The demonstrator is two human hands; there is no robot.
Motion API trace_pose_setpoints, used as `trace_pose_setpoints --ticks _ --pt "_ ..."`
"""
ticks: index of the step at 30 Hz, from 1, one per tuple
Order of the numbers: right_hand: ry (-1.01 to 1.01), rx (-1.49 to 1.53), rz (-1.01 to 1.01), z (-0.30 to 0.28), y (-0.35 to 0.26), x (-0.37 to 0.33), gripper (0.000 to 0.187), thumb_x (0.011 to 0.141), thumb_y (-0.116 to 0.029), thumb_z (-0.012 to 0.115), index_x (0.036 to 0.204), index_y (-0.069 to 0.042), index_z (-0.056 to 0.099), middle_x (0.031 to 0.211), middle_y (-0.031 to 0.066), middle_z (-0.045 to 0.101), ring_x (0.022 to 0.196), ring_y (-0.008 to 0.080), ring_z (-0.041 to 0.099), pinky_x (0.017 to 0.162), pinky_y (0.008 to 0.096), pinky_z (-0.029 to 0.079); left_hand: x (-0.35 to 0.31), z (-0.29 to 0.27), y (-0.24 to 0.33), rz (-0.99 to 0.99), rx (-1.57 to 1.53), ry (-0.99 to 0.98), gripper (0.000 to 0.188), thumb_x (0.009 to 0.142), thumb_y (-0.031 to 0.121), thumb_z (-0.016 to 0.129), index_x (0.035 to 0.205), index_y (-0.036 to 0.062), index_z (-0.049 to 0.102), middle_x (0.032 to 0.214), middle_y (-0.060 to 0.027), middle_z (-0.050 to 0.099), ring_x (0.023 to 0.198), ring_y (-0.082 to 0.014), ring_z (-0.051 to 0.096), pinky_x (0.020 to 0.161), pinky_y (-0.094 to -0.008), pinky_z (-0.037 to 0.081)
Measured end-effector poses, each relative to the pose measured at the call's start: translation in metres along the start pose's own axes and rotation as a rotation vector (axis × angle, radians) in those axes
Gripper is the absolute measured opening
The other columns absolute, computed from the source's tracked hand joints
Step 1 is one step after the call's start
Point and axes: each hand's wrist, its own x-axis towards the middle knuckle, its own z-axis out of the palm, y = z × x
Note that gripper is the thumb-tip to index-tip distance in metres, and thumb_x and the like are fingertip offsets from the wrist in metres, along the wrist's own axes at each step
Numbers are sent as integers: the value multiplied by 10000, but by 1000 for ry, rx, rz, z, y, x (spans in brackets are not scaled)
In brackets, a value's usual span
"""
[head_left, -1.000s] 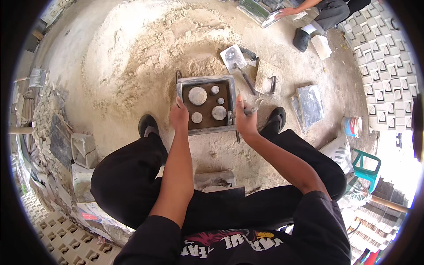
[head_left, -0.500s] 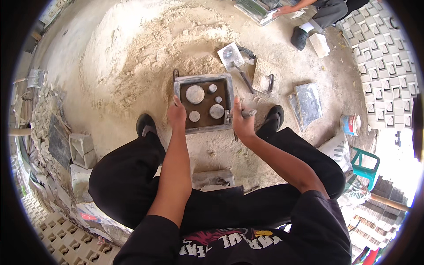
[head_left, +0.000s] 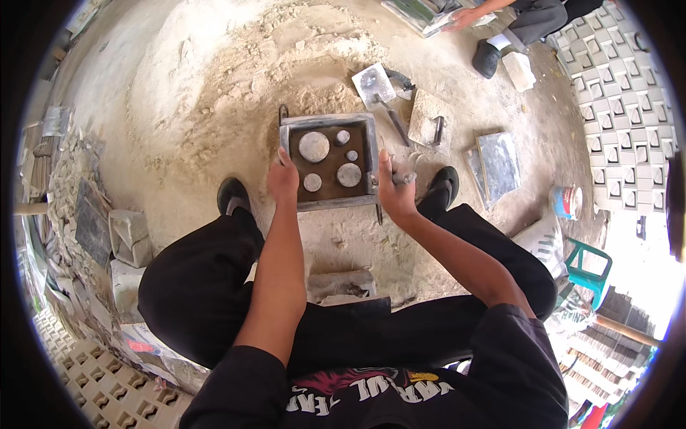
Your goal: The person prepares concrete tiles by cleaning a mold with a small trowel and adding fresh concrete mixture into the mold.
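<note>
The left hand grips the left rim of a square metal mould that sits on the sandy ground between the person's feet, its fingers curled over the edge. The right hand clamps the mould's right rim the same way, fingers bent over the top and the thumb side toward the person. Inside the mould lies a dark, flat bed with five grey round discs set into it: one large at upper left, a smaller one at upper right, a tiny one beside it, and two middling ones along the lower row. Just beyond the mould, a flat trowel rests blade-up on the sand, and beside that a square slab carries a small dark tool. Further right two flat grey plates lie side by side, with a small paint tin near them and a green plastic chair lower right. A big heap of pale sand spreads behind the mould. At the top edge another person's hand rests on a second tray. Against the frames from a second earlier, both hands keep the same hold on the two rims, and the mould sits slightly higher in the view, with its discs arranged as before.
</note>
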Motion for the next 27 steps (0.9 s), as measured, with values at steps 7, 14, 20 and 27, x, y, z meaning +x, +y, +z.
trace_pose_setpoints --ticks 7,14,20,27 --pt "48 62 -31 -2 4 2 472 1002 -318 488 635 -22 454 540 5 382 535 88 340 480 322 313 -9 -6 6 -5 6 7 720 965 586 217 1119 30 648 1014 -257 652 1010 -441 590 889 -514 443" --pt "96 42 -42 10 5 8 478 1008 -270 478 585 -50 444 543 -38 398 520 67 338 459 302 277 2 0 -7 11 -50 -1 711 957 580 247 1090 13 655 1054 -262 640 1009 -458 582 873 -536 444" --pt "95 66 -24 8 -1 24 465 1002 -314 491 621 -51 452 540 -42 383 530 54 339 469 292 290 9 4 -8 19 -66 -21 722 960 589 231 1105 17 648 1054 -259 641 1022 -449 580 884 -515 443" --pt "56 56 -39 6 12 36 507 993 -349 507 585 -60 426 550 -56 374 542 42 327 459 285 276 -3 -1 -2 29 -62 -15 732 959 593 231 1109 8 644 1050 -256 644 1033 -445 578 890 -517 438"
